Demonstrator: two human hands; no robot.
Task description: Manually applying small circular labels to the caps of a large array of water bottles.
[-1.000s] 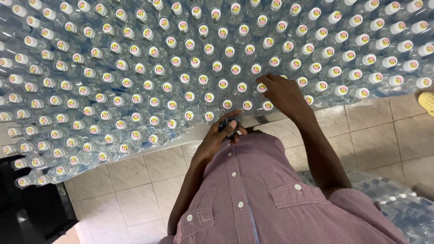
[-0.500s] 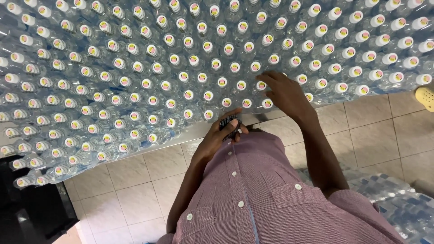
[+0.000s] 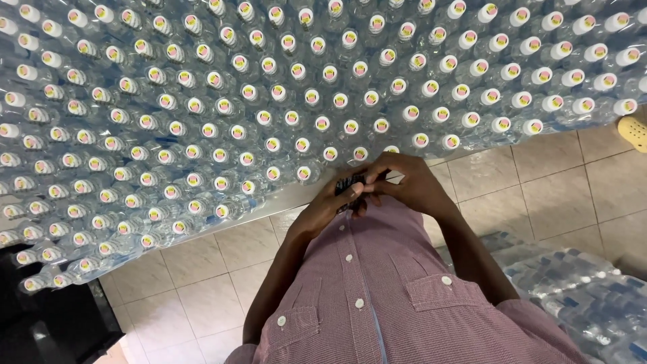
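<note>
A wide stack of shrink-wrapped water bottles point(image 3: 222, 114) spreads just beyond the fingertips, where the left hand point(image 3: 328, 205) and right hand point(image 3: 404, 182) meet, both sets of fingers clasping a small dark object point(image 3: 350, 187) between them.

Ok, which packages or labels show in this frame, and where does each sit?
Shrink-wrapped bottle packs: fill the upper frame, clear plastic, white caps.
Cap stickers: round, pink and yellow, one on each cap.
More wrapped bottles: lower right on the tiled floor, clear with blue.
No signs or screens.
</note>
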